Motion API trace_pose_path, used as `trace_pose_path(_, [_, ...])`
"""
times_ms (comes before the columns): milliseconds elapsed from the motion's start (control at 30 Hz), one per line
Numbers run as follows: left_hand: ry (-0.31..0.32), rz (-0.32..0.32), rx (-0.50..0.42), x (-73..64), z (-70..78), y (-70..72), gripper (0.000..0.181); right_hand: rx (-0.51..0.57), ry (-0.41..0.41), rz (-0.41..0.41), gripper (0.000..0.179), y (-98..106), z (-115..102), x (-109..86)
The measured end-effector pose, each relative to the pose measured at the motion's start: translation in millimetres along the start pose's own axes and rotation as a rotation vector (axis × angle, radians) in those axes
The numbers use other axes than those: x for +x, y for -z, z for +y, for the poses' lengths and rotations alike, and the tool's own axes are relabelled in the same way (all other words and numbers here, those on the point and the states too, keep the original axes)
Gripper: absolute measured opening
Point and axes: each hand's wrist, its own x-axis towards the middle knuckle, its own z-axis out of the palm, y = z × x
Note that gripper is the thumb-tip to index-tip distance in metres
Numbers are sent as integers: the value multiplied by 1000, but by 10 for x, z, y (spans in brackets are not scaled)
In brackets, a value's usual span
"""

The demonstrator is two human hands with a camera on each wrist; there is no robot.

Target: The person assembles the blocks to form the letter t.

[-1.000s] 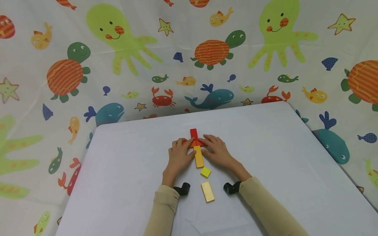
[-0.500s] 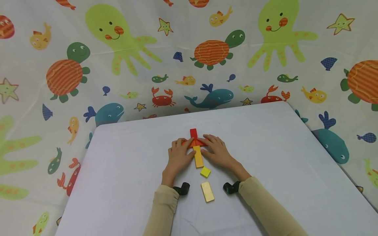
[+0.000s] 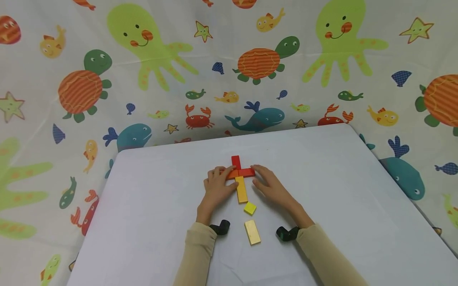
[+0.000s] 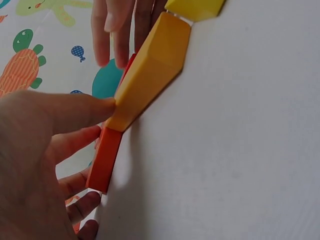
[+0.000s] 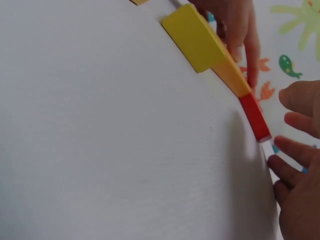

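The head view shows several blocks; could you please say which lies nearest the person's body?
The pale gold block; a gap separates it from the small yellow block, and every other block lies farther away.

Sea-creature backdrop (image 3: 223, 43) (quite colourful), white table (image 3: 332, 194).

Forearms (image 3: 195, 254) angled inward, left grip (image 3: 216, 186) slightly bent, right grip (image 3: 274, 188) loosely spread

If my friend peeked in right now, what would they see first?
Probably the cross of bright blocks on the white table, with the left hand touching it and the right hand beside its right-hand end. Next, maybe a big green octopus on the upper left of the patterned cloth behind.
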Motion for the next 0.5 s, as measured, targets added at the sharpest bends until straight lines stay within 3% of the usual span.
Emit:
trace_pose_path(233, [-6,2,-16,12,-19,-1,61,19,-13,22,54,21,6,-209])
trace_pose_path(500, [-15,0,-24,-3,-28,11,62,17,36,37,48,18,-38,-393])
